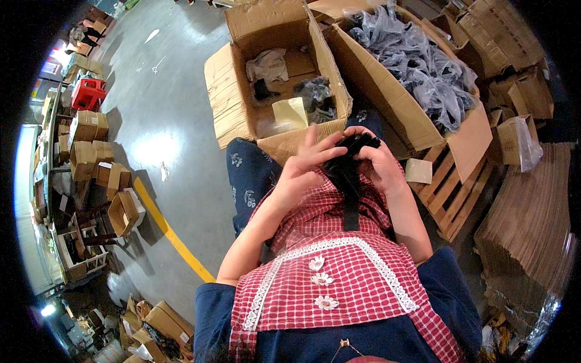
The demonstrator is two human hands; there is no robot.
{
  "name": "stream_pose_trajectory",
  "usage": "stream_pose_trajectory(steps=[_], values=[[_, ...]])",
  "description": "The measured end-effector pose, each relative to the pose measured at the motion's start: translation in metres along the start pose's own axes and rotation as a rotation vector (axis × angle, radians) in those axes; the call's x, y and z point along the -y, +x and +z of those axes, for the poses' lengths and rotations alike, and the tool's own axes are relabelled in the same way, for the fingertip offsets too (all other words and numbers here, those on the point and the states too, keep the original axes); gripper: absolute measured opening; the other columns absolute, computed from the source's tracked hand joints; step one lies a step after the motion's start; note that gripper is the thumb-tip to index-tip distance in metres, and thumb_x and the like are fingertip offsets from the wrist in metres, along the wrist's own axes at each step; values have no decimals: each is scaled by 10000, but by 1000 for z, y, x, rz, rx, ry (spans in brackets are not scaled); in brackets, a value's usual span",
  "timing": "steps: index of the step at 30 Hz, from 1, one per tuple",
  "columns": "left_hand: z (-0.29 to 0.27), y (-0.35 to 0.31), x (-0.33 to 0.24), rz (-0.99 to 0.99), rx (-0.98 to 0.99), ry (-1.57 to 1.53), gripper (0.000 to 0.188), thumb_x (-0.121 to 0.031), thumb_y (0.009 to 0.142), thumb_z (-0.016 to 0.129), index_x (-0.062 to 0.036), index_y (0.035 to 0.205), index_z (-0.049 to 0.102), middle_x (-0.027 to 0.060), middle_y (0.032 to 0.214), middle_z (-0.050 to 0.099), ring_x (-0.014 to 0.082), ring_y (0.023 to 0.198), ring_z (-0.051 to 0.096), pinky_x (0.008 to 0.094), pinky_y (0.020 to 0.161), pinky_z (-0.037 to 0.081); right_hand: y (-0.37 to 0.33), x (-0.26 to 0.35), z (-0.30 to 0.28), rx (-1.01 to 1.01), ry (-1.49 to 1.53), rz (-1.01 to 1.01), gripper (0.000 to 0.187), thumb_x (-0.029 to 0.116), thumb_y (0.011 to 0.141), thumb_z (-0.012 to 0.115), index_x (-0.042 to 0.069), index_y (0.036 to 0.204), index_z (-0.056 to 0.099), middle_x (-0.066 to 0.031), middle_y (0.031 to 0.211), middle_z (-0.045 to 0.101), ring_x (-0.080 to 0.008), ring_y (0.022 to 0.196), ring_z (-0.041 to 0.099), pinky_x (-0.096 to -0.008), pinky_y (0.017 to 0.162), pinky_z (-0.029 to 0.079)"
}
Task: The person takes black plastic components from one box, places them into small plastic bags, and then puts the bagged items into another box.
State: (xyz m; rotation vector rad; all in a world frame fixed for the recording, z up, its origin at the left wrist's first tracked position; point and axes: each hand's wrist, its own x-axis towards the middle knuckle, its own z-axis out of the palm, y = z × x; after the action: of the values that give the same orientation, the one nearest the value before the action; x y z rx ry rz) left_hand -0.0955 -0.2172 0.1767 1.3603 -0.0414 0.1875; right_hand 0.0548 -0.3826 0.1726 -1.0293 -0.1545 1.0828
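Note:
I sit with a red checked apron [339, 272] over my lap. Both hands meet in front of me on a black strap item [350, 158], whose flat black strap hangs down over the apron. My left hand [302, 169] grips its left side with fingers spread over the top. My right hand [381, 166] holds the right side. Straight ahead stands an open cardboard box [242, 91] with a few bagged pieces inside. To its right a larger box [387, 97] is heaped with grey plastic-bagged items [423, 66].
A wooden pallet [451, 193] lies under the large box. Flattened cardboard sheets [532, 230] are stacked at the right, more boxes behind them. Grey concrete floor with a yellow line [172, 233] spreads left. Small boxes, shelving and a red crate [88, 94] line the far left.

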Motion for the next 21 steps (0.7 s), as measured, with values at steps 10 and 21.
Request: stream_pose_trajectory(steps=[10, 21], values=[[11, -21, -4, -615, -29, -661, 546, -273, 980, 589, 77, 1384, 472, 155, 1247, 631, 246, 1103, 643, 395, 931, 549, -24, 14, 21, 193, -381, -158, 534, -59, 647, 602, -10, 1177, 635, -125, 1241, 665, -224, 1185, 612, -348, 1047, 453], [34, -34, -20, -135, -176, -259, 412, -222, 976, 485, -18, 1330, 531, 132, 1252, 622, 284, 1130, 625, 447, 884, 582, -25, 51, -14, 198, -834, -231, 335, -7, 695, 702, 0, 1029, 732, -73, 1025, 739, -156, 961, 683, -299, 932, 517]])
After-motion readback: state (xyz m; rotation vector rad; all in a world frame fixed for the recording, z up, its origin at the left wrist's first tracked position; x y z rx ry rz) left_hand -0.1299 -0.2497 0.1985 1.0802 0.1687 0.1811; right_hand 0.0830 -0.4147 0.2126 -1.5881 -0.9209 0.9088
